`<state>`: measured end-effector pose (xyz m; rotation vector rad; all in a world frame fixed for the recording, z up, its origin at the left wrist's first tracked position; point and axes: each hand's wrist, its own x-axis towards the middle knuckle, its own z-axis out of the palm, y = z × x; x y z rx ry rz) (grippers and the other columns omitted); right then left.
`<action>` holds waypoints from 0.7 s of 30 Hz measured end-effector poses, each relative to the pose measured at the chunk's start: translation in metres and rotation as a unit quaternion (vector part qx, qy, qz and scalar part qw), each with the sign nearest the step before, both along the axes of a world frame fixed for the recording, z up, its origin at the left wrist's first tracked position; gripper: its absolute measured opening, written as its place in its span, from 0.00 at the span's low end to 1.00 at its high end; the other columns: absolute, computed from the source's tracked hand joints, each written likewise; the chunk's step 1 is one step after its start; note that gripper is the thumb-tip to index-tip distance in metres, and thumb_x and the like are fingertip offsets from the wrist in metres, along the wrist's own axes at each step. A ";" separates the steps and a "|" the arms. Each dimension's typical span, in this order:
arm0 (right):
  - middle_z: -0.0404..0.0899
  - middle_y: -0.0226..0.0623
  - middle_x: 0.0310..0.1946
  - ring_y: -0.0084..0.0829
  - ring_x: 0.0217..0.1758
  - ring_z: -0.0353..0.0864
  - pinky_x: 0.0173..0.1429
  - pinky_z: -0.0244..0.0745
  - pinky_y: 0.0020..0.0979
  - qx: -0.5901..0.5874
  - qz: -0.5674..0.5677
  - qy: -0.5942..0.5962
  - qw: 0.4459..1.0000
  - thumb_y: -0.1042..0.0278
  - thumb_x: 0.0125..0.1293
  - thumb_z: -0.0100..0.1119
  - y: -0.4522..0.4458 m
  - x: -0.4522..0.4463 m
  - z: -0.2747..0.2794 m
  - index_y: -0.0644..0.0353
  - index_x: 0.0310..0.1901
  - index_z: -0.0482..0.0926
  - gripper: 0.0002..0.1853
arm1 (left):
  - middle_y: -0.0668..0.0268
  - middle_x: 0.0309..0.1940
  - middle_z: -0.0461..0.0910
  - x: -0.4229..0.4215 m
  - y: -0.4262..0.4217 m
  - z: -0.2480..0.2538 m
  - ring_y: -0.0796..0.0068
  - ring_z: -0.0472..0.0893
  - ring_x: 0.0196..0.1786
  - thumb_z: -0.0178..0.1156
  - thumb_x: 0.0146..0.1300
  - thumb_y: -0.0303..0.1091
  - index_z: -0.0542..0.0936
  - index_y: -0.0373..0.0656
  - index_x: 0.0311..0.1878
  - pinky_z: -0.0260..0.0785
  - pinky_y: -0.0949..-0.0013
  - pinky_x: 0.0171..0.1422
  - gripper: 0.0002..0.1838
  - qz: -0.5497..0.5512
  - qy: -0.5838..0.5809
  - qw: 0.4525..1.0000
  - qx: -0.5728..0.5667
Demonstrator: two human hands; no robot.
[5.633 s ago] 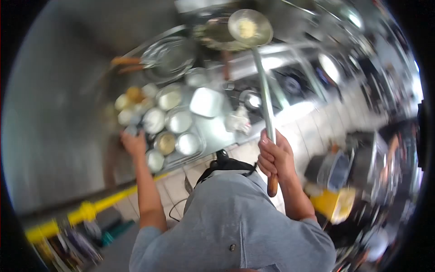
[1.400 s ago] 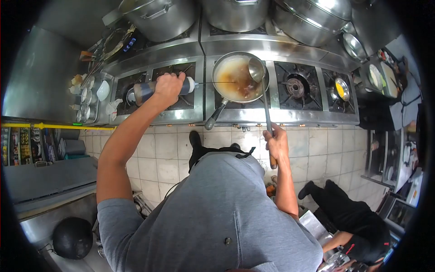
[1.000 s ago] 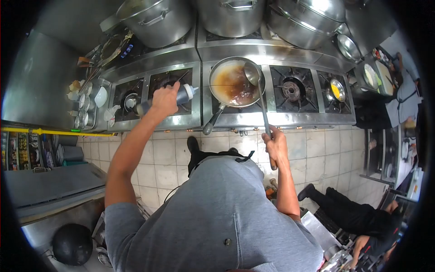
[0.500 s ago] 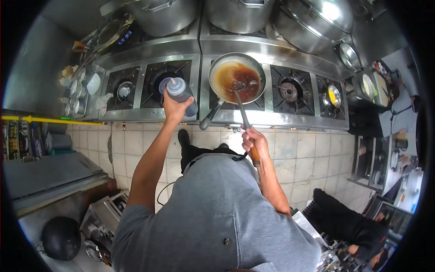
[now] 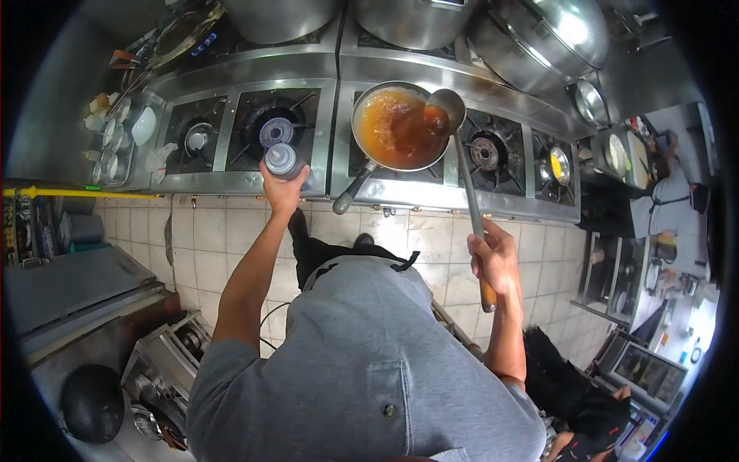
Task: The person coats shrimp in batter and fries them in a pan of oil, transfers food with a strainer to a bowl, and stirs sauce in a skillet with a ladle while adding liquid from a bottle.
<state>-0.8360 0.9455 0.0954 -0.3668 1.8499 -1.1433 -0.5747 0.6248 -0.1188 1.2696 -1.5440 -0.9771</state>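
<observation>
My left hand is closed around a squeeze bottle with a pale cap, held at the stove's front edge near a burner. My right hand grips the wooden handle of a long ladle. The ladle's bowl is tilted at the right rim of a frying pan, with reddish-brown liquid at its lip. Orange-brown sauce with light bubbles covers the pan's bottom. The pan sits on a burner, its dark handle pointing toward me, touched by neither hand.
Large steel pots stand along the back of the stove. A small pan with something yellow sits on the right burner. Bowls are stacked at the left. One person in dark clothes is behind on the right; another is farther right.
The ladle has risen from the pan's middle to its right rim, and my right hand has moved right. The bottle has come back toward me. The sauce looks more orange and spread out.
</observation>
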 end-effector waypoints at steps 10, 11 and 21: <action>0.81 0.41 0.28 0.27 0.25 0.75 0.33 0.74 0.33 0.047 0.036 0.210 0.976 0.71 0.68 0.61 0.000 -0.006 -0.122 0.63 0.70 0.70 0.29 | 0.57 0.58 0.77 0.003 0.010 -0.015 0.60 0.79 0.59 0.83 0.44 0.33 0.60 0.40 0.70 0.69 0.60 0.66 0.52 -0.001 -0.024 0.999 0.030; 0.82 0.46 0.30 0.31 0.28 0.78 0.38 0.77 0.35 0.059 0.058 0.259 0.962 0.69 0.67 0.61 -0.005 -0.009 -0.140 0.63 0.70 0.70 0.29 | 0.57 0.58 0.77 0.006 0.008 -0.030 0.60 0.79 0.59 0.83 0.44 0.33 0.59 0.41 0.70 0.70 0.60 0.65 0.53 -0.002 -0.021 1.000 0.013; 0.74 0.31 0.24 0.19 0.15 0.68 0.19 0.64 0.25 -0.193 -0.072 -0.252 0.946 0.73 0.74 0.53 -0.044 0.033 -0.192 0.64 0.50 0.76 0.08 | 0.61 0.54 0.80 0.000 0.006 0.001 0.67 0.80 0.55 0.81 0.45 0.29 0.69 0.38 0.63 0.72 0.63 0.62 0.42 -0.048 0.025 0.995 0.087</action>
